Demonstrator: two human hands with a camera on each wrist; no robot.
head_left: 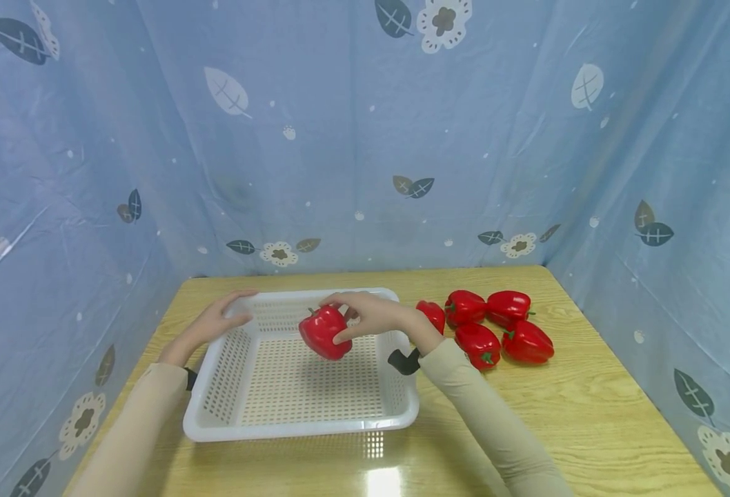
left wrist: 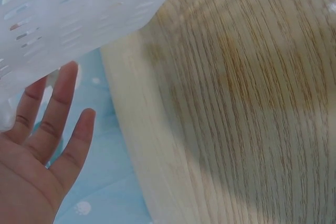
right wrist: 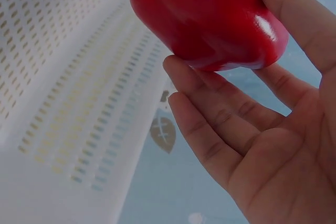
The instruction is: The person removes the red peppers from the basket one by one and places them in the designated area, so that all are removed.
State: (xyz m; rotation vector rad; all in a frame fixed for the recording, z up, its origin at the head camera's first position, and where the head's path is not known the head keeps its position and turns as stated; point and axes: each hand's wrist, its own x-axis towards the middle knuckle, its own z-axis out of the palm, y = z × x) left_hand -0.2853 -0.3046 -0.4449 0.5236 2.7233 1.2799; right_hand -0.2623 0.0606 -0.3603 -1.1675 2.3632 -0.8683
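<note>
My right hand [head_left: 368, 314] pinches a glossy red bell pepper [head_left: 326, 333] between thumb and fingers, holding it above the floor of a white perforated plastic basket [head_left: 303, 431]. Up close in the right wrist view, the pepper [right wrist: 205, 17] sits between the thumb and fingertips, and the other fingers lie loosely below it. My left hand [head_left: 216, 321] is at the basket's far left corner, its thumb over the rim. In the left wrist view, that hand's fingers [left wrist: 62, 95] are fairly straight and spread beside the basket's outer wall; whether they touch it, I cannot tell.
Several more red bell peppers [head_left: 528, 342] lie grouped on the wooden table [head_left: 588, 407], right of the basket. One pepper [head_left: 431, 315] is partly hidden behind my right forearm. A blue patterned curtain [head_left: 352, 138] encloses the table at the back and sides.
</note>
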